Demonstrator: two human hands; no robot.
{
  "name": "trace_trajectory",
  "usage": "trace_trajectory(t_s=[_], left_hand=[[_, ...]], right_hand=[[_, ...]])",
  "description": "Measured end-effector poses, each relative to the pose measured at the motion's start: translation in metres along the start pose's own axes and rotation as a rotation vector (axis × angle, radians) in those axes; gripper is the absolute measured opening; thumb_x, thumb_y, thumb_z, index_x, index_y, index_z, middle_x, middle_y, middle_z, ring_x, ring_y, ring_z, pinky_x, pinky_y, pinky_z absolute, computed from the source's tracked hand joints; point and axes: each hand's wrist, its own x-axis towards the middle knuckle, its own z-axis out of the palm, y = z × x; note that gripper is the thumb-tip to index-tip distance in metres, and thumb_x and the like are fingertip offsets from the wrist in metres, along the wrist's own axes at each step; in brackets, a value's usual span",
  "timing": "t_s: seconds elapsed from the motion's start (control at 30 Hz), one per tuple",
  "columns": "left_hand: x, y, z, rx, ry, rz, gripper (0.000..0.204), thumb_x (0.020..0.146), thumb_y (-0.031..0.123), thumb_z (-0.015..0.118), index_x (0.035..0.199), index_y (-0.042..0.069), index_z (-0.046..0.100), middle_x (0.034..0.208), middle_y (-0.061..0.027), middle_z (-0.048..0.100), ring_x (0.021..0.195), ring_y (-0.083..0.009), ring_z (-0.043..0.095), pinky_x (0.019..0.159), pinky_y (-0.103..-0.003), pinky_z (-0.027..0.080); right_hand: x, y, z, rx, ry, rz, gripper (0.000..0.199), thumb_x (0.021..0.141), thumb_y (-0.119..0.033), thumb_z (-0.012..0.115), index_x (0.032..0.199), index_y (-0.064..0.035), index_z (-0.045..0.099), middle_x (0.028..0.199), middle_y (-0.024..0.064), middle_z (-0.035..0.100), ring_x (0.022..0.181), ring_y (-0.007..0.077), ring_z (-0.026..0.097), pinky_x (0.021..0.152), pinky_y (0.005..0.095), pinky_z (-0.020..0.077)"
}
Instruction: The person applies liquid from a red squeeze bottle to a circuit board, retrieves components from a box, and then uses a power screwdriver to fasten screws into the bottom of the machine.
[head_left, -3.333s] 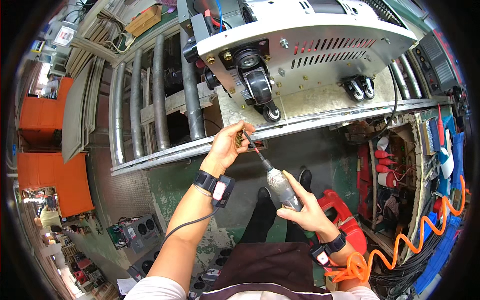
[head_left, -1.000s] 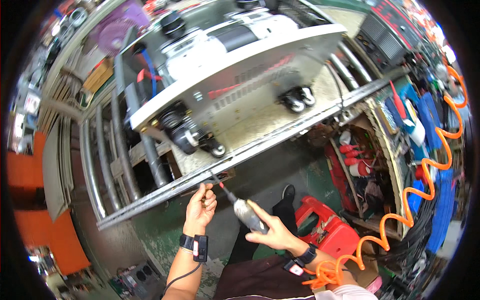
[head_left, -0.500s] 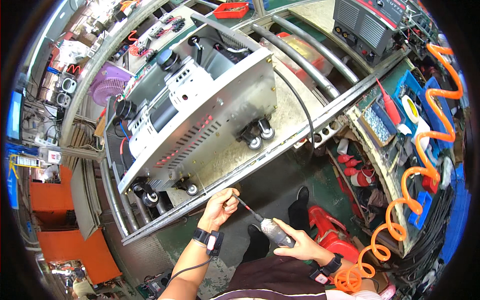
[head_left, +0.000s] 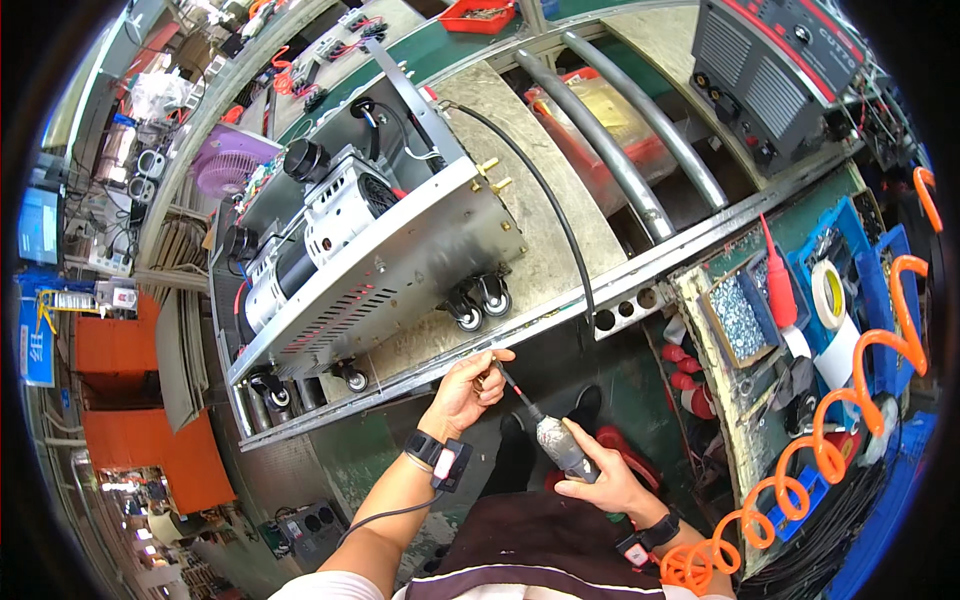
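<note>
My right hand [head_left: 606,482] is wrapped around a grey, worn power screwdriver [head_left: 565,447], whose long thin bit points up and to the left. At the bit's tip, my left hand [head_left: 470,390] is closed with curled fingers and pinched fingertips. Something small and brassy seems to show between those fingers, too small to name. Beyond both hands, a metal machine chassis [head_left: 400,290] on black casters [head_left: 470,312] rests tilted on a metal-framed bench. White and black motors [head_left: 335,215] are mounted in it. Neither hand touches the chassis.
An orange coiled hose [head_left: 830,455] hangs at my right. Beside it a side bench carries a tray of small hardware [head_left: 742,315], a red bottle [head_left: 780,285] and a tape roll [head_left: 827,295]. Steel rollers [head_left: 605,150] and a grey-red power unit [head_left: 770,75] stand beyond. A black cable [head_left: 550,190] crosses the bench.
Both hands have moved right and away from me along the bench edge, the screwdriver with them. The view has shifted, so the chassis appears further left and more of the side bench shows.
</note>
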Motion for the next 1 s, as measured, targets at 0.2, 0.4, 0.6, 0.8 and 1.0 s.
trace_trajectory(t_s=[0.2,0.4,0.6,0.8,1.0], left_hand=[[0.022,0.020,-0.033,0.061,0.648,0.176,0.032,0.094,0.030,0.051,0.098,-0.001,0.061,0.061,0.0055,0.039,0.049,-0.0051,0.034,0.040,-0.020,0.022],[0.046,0.041,-0.039,0.170,0.845,0.199,0.033,0.077,0.032,0.074,0.089,0.004,0.062,0.055,0.0090,0.033,0.044,-0.0024,0.029,0.038,-0.021,0.016],[0.066,0.018,-0.055,0.384,0.903,0.510,0.029,0.079,0.020,0.072,0.082,-0.008,0.067,0.072,-0.0030,0.062,0.069,-0.0105,0.052,0.065,-0.027,0.041],[-0.004,0.028,-0.068,0.124,0.832,0.248,0.021,0.085,0.016,0.064,0.092,-0.003,0.067,0.059,0.0058,0.047,0.049,-0.0039,0.040,0.041,-0.021,0.028],[-0.012,0.080,0.020,0.045,0.445,0.270,0.023,0.090,0.019,0.057,0.096,-0.002,0.066,0.055,0.0094,0.030,0.044,-0.0025,0.027,0.039,-0.019,0.018]], right_hand=[[0.003,-0.003,-0.005,0.040,0.076,0.005,0.087,0.072,-0.011,0.074,0.144,-0.0033,0.026,0.089,0.0029,0.059,0.074,0.0067,0.051,0.070,0.0225,0.0442],[0.014,-0.007,-0.011,-0.031,0.145,0.001,0.091,0.069,-0.016,0.077,0.143,0.0000,0.027,0.109,0.0061,0.057,0.080,0.0080,0.051,0.074,0.0228,0.0438],[0.021,-0.011,-0.001,-0.018,0.178,0.064,0.089,0.069,-0.013,0.076,0.143,-0.0009,0.027,0.111,0.0072,0.058,0.084,0.0086,0.052,0.075,0.0229,0.0445],[0.025,-0.021,0.002,-0.108,0.220,-0.060,0.086,0.070,-0.009,0.074,0.142,-0.0006,0.028,0.110,0.0103,0.061,0.084,0.0088,0.053,0.075,0.0236,0.0456],[0.040,-0.059,-0.003,-0.197,0.161,-0.118,0.085,0.072,-0.011,0.074,0.143,-0.0020,0.028,0.110,0.0130,0.062,0.085,0.0112,0.058,0.077,0.0271,0.0470]])
